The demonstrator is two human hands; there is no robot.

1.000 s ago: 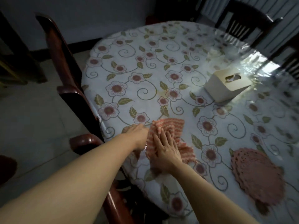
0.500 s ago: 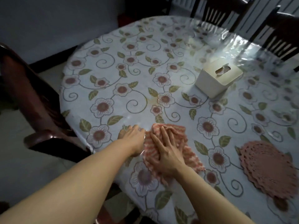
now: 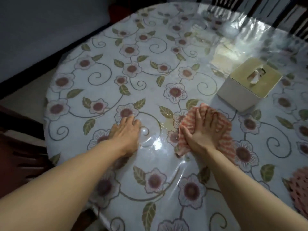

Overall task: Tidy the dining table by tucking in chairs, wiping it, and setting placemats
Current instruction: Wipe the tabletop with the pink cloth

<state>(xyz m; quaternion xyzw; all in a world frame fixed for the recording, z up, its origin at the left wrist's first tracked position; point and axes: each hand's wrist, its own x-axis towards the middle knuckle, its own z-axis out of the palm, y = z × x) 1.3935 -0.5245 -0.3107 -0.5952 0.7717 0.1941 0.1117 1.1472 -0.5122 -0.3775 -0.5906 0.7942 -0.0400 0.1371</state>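
Observation:
A round dining table [image 3: 103, 67] carries a flowered cloth under clear plastic. My right hand [image 3: 204, 129] lies flat, fingers straight, pressing an orange-and-white striped wiping cloth [image 3: 225, 130] onto the tabletop just in front of the tissue box. My left hand [image 3: 126, 132] rests palm down on the bare plastic to the left of the cloth, a gap between them. A stack of pink crocheted placemats [image 3: 300, 190] shows at the right edge, partly cut off. A dark wooden chair [image 3: 18, 147] stands at the table's left side.
A cream tissue box [image 3: 250, 84] sits right of centre, close behind the cloth. Dark chair backs [image 3: 273, 9] line the far right side of the table. A pale wall with a dark skirting [image 3: 50, 30] runs along the left.
My right hand has slid the cloth forward and to the right, toward the tissue box. My left hand has stayed on the table, now apart from the cloth. The view has shifted over the table.

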